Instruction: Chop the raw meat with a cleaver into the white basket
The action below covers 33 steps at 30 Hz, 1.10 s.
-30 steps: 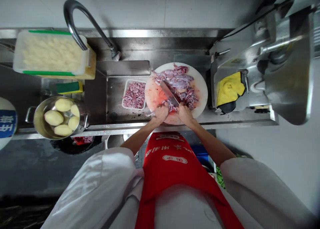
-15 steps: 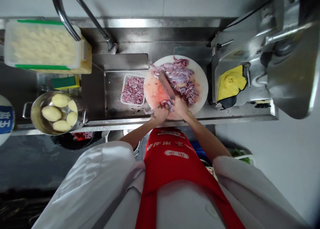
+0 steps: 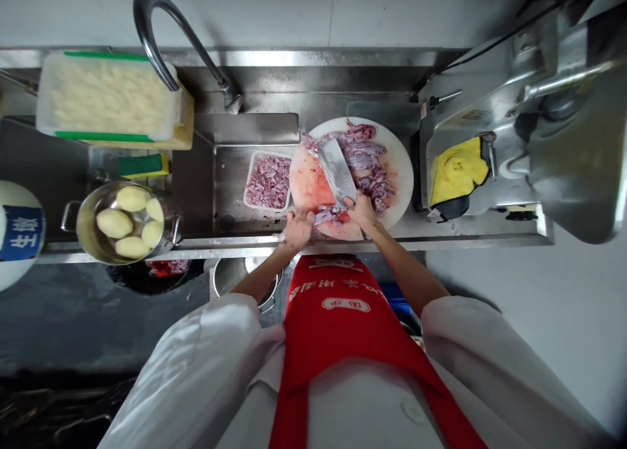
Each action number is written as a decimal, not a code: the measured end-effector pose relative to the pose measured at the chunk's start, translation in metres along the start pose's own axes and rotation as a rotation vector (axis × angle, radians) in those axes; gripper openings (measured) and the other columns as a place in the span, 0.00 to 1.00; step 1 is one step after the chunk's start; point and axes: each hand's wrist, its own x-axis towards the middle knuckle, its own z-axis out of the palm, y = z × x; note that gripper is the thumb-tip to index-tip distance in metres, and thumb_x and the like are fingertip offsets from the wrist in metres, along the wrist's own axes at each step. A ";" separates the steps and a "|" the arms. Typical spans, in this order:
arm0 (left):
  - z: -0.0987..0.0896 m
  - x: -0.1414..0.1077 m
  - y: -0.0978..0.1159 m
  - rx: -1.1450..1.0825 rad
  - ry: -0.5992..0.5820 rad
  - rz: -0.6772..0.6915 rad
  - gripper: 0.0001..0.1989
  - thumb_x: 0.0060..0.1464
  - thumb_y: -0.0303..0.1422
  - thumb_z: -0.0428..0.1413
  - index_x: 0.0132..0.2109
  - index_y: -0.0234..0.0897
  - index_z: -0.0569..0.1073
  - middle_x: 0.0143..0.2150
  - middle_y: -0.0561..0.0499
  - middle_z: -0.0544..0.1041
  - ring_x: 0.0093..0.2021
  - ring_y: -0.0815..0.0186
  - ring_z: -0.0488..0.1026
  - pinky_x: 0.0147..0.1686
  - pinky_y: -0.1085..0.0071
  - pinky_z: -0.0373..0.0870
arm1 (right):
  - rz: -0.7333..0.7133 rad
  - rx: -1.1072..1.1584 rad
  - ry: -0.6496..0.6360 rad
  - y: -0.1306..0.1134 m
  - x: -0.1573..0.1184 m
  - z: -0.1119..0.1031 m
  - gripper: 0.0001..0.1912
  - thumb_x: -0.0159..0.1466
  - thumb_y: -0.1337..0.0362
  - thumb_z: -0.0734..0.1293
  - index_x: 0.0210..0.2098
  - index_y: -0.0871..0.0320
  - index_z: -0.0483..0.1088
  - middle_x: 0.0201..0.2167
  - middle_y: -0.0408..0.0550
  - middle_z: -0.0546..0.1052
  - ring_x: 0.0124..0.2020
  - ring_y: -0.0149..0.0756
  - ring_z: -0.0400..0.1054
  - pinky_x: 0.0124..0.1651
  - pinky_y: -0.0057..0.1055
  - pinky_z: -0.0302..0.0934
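Against the pale wall point(image 3: 274, 12) runs a steel counter point(image 3: 230, 245); from my head camera, the meat pile point(image 3: 367, 155) lies on the round white board point(image 3: 304, 173). My right hand point(image 3: 362, 213) grips the cleaver point(image 3: 337, 170), its blade now turned broad face up. My left hand point(image 3: 299, 228) has shifted to the board's left edge, fingers stretched — whether they pinch anything, I cannot tell. A meat strip point(image 3: 331, 215) lies between my hands — cutting seems paused, I judge.

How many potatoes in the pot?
5 potatoes visible in the pot: one far side, one left, two right, one near side. Any underneath would be hidden.
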 end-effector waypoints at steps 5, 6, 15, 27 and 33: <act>0.009 -0.006 -0.004 0.006 0.028 0.002 0.15 0.66 0.36 0.45 0.52 0.34 0.70 0.57 0.33 0.72 0.59 0.44 0.65 0.55 0.50 0.58 | 0.024 0.037 0.038 0.000 -0.007 0.003 0.19 0.71 0.59 0.60 0.56 0.65 0.67 0.48 0.60 0.79 0.48 0.44 0.74 0.49 0.33 0.64; 0.010 -0.006 -0.003 0.005 0.030 -0.019 0.15 0.66 0.37 0.46 0.52 0.33 0.70 0.57 0.33 0.72 0.59 0.44 0.65 0.55 0.49 0.59 | 0.027 0.044 0.040 -0.001 -0.008 0.002 0.19 0.72 0.59 0.60 0.56 0.65 0.67 0.48 0.60 0.79 0.48 0.44 0.74 0.49 0.32 0.64; 0.007 -0.003 0.021 0.007 0.101 -0.072 0.21 0.64 0.41 0.48 0.57 0.32 0.68 0.57 0.32 0.72 0.58 0.44 0.65 0.58 0.47 0.56 | 0.012 0.090 0.053 -0.018 -0.031 0.010 0.18 0.72 0.59 0.57 0.53 0.64 0.68 0.45 0.59 0.80 0.48 0.44 0.74 0.48 0.32 0.64; 0.003 0.001 -0.008 -0.026 -0.042 0.084 0.20 0.66 0.38 0.49 0.58 0.29 0.67 0.51 0.34 0.77 0.57 0.47 0.70 0.60 0.56 0.57 | 0.063 0.010 0.008 -0.013 -0.026 0.015 0.19 0.72 0.56 0.59 0.54 0.63 0.68 0.45 0.60 0.80 0.48 0.47 0.75 0.46 0.33 0.65; 0.010 -0.008 -0.010 -0.065 0.004 0.060 0.22 0.66 0.39 0.49 0.61 0.30 0.65 0.51 0.35 0.77 0.56 0.49 0.70 0.59 0.56 0.57 | 0.046 -0.017 0.032 -0.016 -0.025 0.015 0.17 0.70 0.57 0.62 0.52 0.62 0.69 0.45 0.58 0.80 0.49 0.46 0.75 0.46 0.32 0.65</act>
